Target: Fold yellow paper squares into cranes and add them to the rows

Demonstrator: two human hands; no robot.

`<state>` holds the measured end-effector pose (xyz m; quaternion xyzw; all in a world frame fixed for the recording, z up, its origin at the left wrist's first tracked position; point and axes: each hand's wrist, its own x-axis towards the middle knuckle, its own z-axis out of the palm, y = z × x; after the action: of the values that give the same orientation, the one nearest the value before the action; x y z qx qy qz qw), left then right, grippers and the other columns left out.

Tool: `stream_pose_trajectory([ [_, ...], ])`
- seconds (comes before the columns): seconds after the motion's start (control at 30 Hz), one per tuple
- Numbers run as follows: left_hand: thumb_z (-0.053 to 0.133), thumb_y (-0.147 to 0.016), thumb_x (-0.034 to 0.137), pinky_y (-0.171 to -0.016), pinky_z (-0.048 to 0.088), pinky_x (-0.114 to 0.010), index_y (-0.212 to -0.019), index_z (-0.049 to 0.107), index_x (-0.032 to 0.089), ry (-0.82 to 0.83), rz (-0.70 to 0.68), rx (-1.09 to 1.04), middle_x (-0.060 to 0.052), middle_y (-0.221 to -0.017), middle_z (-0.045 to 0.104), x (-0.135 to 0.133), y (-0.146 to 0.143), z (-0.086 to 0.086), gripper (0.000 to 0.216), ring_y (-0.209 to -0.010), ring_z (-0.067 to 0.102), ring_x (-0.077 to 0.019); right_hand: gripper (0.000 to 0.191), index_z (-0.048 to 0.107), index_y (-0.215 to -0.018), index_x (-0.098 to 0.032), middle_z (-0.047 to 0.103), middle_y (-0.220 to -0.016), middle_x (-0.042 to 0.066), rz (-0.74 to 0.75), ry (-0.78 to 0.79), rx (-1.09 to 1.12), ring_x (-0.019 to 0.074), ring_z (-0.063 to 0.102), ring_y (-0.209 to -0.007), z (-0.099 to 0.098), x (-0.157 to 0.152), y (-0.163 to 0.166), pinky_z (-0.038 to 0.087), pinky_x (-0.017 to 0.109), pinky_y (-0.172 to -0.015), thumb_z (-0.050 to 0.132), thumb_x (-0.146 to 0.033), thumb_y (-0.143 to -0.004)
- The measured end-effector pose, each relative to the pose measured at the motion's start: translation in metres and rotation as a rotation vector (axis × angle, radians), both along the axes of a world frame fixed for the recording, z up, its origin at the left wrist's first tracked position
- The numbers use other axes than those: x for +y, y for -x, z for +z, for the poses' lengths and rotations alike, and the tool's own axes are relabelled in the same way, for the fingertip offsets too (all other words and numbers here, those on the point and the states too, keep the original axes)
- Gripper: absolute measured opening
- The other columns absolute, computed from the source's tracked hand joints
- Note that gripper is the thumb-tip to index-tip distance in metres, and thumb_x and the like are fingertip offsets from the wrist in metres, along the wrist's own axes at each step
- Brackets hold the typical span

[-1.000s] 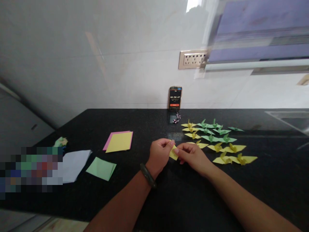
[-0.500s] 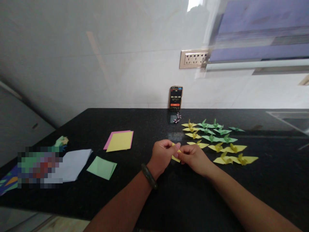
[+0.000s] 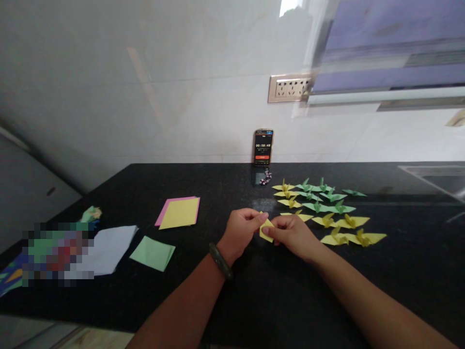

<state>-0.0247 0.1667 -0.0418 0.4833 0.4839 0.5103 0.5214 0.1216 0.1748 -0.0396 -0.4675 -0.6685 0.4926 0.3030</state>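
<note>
A small folded piece of yellow paper [image 3: 267, 231] is pinched between my two hands above the black counter. My left hand [image 3: 242, 229], with a dark bangle behind its wrist, grips the upper left part of the paper. The thumb and fingers of my right hand [image 3: 292, 235] close on its right side. Just beyond and to the right stand several yellow paper cranes [image 3: 350, 221] and several green paper cranes [image 3: 339, 207] in rows. My fingers hide part of the folds.
Yellow square sheets [image 3: 180, 213] lie over pink ones at left, with green paper [image 3: 152, 253] and white sheets [image 3: 112, 247] nearer. A phone [image 3: 262, 147] showing a timer leans on the wall, its beaded strap [image 3: 266, 177] on the counter [image 3: 218, 186]. A socket panel [image 3: 289, 88] is above.
My thumbs have shifted on the yellow paper, and more of its face shows between my hands. The whole view has moved slightly.
</note>
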Motion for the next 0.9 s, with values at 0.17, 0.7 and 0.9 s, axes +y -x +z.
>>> stream_pose_trajectory([
  [0.17, 0.064, -0.065, 0.039, -0.046, 0.029, -0.021, -0.052, 0.056, 0.013, -0.067, 0.047, 0.069, 0.004, -0.047, 0.045, -0.004, -0.003, 0.003, 0.030, -0.047, 0.036, -0.0071, 0.031, 0.052, -0.047, -0.015, 0.045, -0.041, -0.004, 0.012, 0.015, 0.036, 0.0060, 0.035, -0.040, 0.001, -0.001, 0.002, 0.025, 0.020, -0.041, 0.064, -0.036, -0.067],
  [0.7, 0.065, -0.064, 0.034, -0.045, 0.032, -0.022, -0.053, 0.061, 0.013, -0.071, 0.091, 0.085, 0.001, -0.048, 0.053, -0.004, -0.004, 0.002, 0.024, -0.047, 0.043, -0.0090, 0.038, 0.061, -0.057, -0.015, 0.057, -0.053, 0.000, 0.141, 0.103, 0.182, 0.0089, 0.046, -0.048, -0.004, -0.002, 0.004, 0.038, 0.021, -0.049, 0.060, -0.049, -0.071],
  [0.9, 0.065, -0.064, 0.034, -0.045, 0.034, -0.022, -0.052, 0.061, 0.013, -0.073, 0.093, 0.096, 0.000, -0.049, 0.055, -0.004, -0.005, 0.001, 0.024, -0.046, 0.045, -0.0098, 0.027, 0.055, -0.053, -0.015, 0.053, -0.048, -0.003, 0.071, 0.122, 0.139, 0.0076, 0.044, -0.044, 0.003, -0.005, 0.008, 0.037, 0.020, -0.045, 0.068, -0.037, -0.063],
])
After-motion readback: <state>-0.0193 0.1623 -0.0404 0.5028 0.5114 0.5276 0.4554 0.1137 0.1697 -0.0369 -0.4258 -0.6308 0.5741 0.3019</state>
